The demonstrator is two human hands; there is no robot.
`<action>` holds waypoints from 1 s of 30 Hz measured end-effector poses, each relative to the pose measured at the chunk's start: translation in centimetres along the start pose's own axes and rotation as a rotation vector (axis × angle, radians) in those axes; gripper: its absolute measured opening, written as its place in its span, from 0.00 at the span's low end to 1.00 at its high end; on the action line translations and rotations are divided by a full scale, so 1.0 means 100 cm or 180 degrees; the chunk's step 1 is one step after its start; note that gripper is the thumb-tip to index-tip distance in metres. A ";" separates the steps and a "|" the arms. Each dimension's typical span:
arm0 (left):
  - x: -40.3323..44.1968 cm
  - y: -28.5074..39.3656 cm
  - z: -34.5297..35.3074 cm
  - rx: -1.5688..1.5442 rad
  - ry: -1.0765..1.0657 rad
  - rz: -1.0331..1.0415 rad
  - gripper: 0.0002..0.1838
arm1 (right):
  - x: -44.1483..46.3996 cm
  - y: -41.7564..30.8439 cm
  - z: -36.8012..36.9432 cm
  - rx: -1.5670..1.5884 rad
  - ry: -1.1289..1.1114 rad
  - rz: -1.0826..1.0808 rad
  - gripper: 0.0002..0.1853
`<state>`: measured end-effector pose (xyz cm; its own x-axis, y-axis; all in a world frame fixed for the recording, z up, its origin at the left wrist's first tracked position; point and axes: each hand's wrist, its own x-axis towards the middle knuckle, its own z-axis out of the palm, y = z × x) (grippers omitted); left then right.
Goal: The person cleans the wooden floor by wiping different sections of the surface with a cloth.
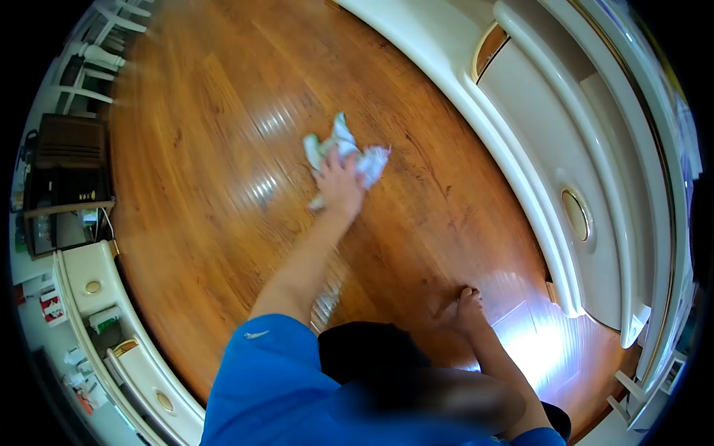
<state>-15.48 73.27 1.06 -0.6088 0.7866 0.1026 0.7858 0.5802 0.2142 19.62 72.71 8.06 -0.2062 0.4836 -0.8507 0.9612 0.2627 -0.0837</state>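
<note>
My left hand (341, 186) is pressed on a white cloth (370, 163) with pale green and lilac patches. The cloth lies crumpled on the brown wood floor (223, 163), its corners spreading past my fingers. My fingers rest over the cloth's middle and hide part of it. My right hand (468, 306) is down on the floor to the right, its fingers curled in, and nothing shows in it.
A cream cabinet with a drawer (535, 163) curves along the right side. Another drawer unit (93, 275) and a dark cabinet (71, 171) line the left, with white chair legs (97, 67) at top left. My dark-clad knee (372, 346) is below.
</note>
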 end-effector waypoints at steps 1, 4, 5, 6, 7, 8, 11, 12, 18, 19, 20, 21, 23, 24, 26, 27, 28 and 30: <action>-0.023 0.018 0.003 -0.0029 -0.0122 0.0162 0.25 | 0.000 0.001 0.002 0.0011 0.0001 -0.0004 0.67; -0.082 0.077 0.000 -0.0180 -0.0761 0.0898 0.27 | 0.010 0.015 0.000 -0.0082 0.0123 -0.0069 0.61; -0.095 0.090 0.006 -0.0290 -0.0811 0.1305 0.29 | 0.019 0.022 -0.007 0.0240 -0.0298 -0.0228 0.56; -0.105 0.096 0.018 -0.0630 -0.0700 0.1780 0.29 | 0.028 0.022 -0.014 0.0544 -0.0732 -0.0384 0.50; -0.110 0.098 0.022 -0.0972 -0.0582 0.2253 0.28 | 0.025 0.012 -0.023 0.0757 -0.0185 -0.0807 0.44; -0.106 0.093 0.029 -0.0997 -0.0582 0.2183 0.28 | 0.022 0.001 -0.032 0.0971 0.0355 -0.1223 0.38; -0.048 0.081 0.026 -0.0784 -0.0863 0.2903 0.26 | 0.013 -0.072 -0.062 0.0756 0.1153 -0.1955 0.36; -0.031 0.075 0.021 -0.0609 -0.0502 0.2640 0.26 | -0.005 -0.104 -0.084 0.0448 0.1053 -0.1998 0.36; 0.063 -0.007 0.010 -0.0555 -0.0062 0.0512 0.25 | -0.027 -0.153 -0.084 0.0072 0.0690 -0.3090 0.38; 0.061 -0.002 0.011 -0.0542 -0.0072 0.0528 0.25 | -0.023 -0.147 -0.075 0.0096 0.0694 -0.3089 0.38; 0.053 0.006 0.014 -0.0268 0.0176 0.0369 0.24 | -0.016 -0.138 -0.062 0.0465 0.0901 -0.2909 0.38; 0.044 0.016 0.018 0.0012 0.0430 0.0205 0.24 | -0.010 -0.131 -0.054 0.0828 0.1101 -0.2727 0.38; 0.016 0.041 0.018 -0.0076 0.0084 0.0650 0.25 | -0.008 -0.122 -0.048 0.1024 0.1495 -0.2515 0.38; -0.006 0.062 0.008 -0.0014 -0.0083 0.0936 0.24 | -0.006 -0.117 -0.046 0.1176 0.1901 -0.2262 0.38; -0.044 0.093 0.011 -0.0434 -0.0460 0.1840 0.22 | 0.007 -0.101 -0.044 0.1058 0.2100 -0.2231 0.39; -0.077 0.114 0.061 -0.0767 -0.0344 0.1423 0.23 | 0.013 -0.093 -0.044 0.0932 0.2306 -0.2215 0.39; -0.097 0.128 0.055 -0.0882 -0.0403 0.1932 0.23 | 0.017 -0.086 -0.045 0.0809 0.2200 -0.2109 0.39; -0.120 0.144 0.044 -0.1144 -0.0610 0.2888 0.22 | 0.015 -0.081 -0.044 0.0516 0.1854 -0.1579 0.38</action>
<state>3.66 73.14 -1.40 0.2593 0.9401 0.2214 0.8462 -0.3316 0.4171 10.69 74.98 9.72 -0.6385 0.7137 -0.2881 0.7370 0.4591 -0.4960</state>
